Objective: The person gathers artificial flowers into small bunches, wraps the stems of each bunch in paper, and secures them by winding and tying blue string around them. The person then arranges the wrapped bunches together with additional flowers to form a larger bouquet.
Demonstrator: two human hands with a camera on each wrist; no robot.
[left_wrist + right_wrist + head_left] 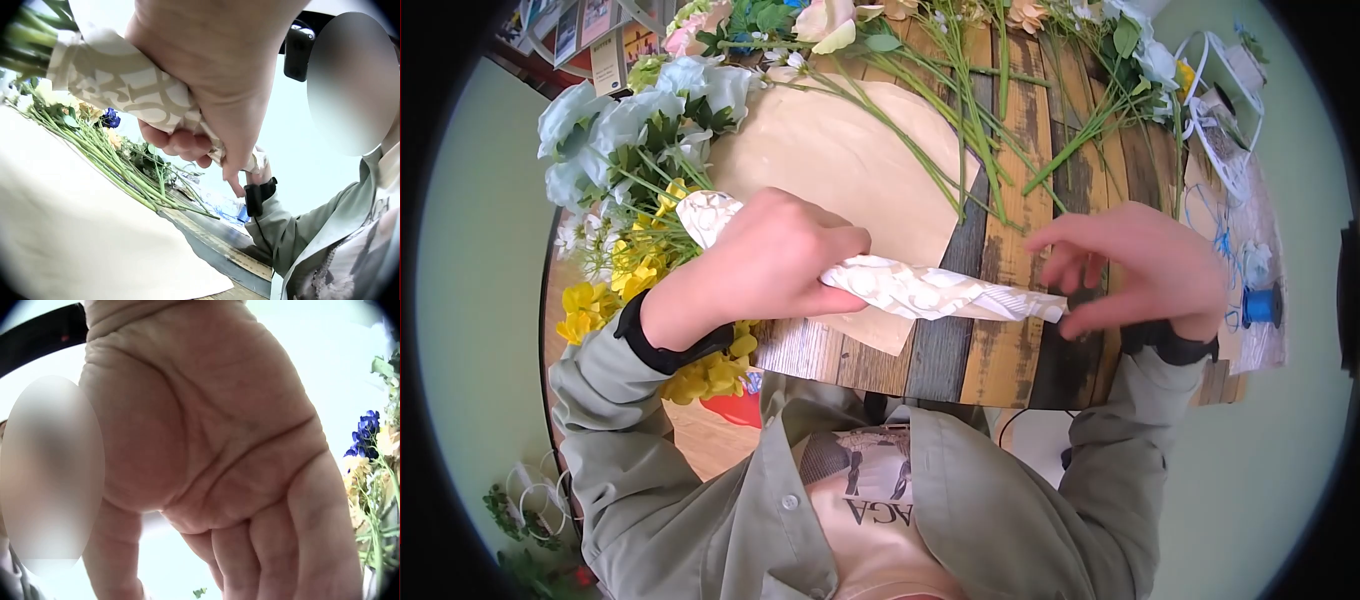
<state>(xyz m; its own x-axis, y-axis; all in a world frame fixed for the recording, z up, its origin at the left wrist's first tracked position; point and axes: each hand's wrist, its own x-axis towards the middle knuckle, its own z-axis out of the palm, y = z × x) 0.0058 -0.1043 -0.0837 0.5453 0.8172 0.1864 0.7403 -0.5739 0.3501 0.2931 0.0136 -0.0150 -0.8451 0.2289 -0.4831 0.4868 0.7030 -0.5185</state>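
My left hand (790, 255) grips a long, tapered roll of white and beige patterned wrap (930, 288), with fingers and thumb curled round its middle. The roll slants across the front of the table, its narrow tip pointing right. At its wide end, green stems (28, 47) show in the left wrist view. Close by the narrow tip is my right hand (1145, 265), thumb and fingers spread apart; its palm (206, 425) fills the right wrist view with nothing held. Beneath the roll lies a sheet of beige paper (850, 160).
Pale blue flowers (625, 120) and yellow flowers (640, 265) crowd the left. Loose green stems (960, 120) lie across the back of the wooden table (1010, 350). A blue spool (1262, 307) and a white wire-like frame (1225, 110) are at the right.
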